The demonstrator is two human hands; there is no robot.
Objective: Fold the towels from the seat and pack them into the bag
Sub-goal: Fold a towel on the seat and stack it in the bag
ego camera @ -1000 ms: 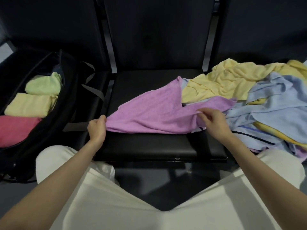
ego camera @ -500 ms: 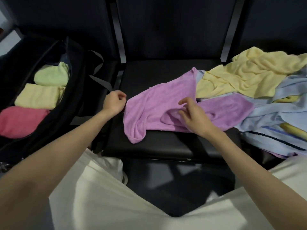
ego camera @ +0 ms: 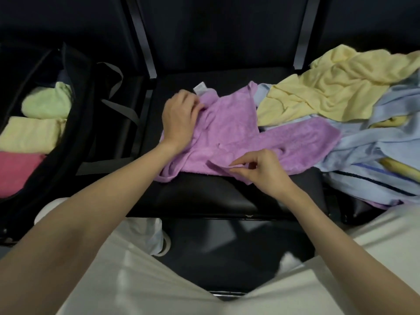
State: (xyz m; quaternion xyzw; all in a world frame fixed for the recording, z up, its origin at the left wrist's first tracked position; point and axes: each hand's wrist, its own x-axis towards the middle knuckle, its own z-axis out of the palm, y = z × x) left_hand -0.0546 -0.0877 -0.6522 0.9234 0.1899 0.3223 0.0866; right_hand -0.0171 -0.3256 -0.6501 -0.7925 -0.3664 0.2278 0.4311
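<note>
- The purple towel lies crumpled across the middle black seat, its right end reaching onto the pile of towels on the neighbouring seat, its near edge hanging close to the seat's front.
- A small white label shows at the towel's far left corner, just beside the left hand.
- The left hand rests on the towel's left part, knuckles up, fingers curled down into the cloth near the far corner; it grips a bunch of the fabric there.
- The right hand is at the towel's near edge, thumb and forefinger pinching a thin fold of the purple cloth, the other fingers loosely bent above it.
- Both bare forearms reach in from the bottom of the view, over the person's pale trousers.
- To the right, a loose heap covers the next seat: a yellow towel on top at the far side, light blue towels below and nearer, one with dark stripes along its edge, and bits of deeper yellow showing between them.
- To the left, an open black bag sits on the other seat, with grey straps trailing toward the middle seat.
- Inside the bag three folded towels lie in a row: a light green towel farthest, a pale yellow towel in the middle, a pink towel nearest.
- Dark seat backs stand behind all three seats.
</note>
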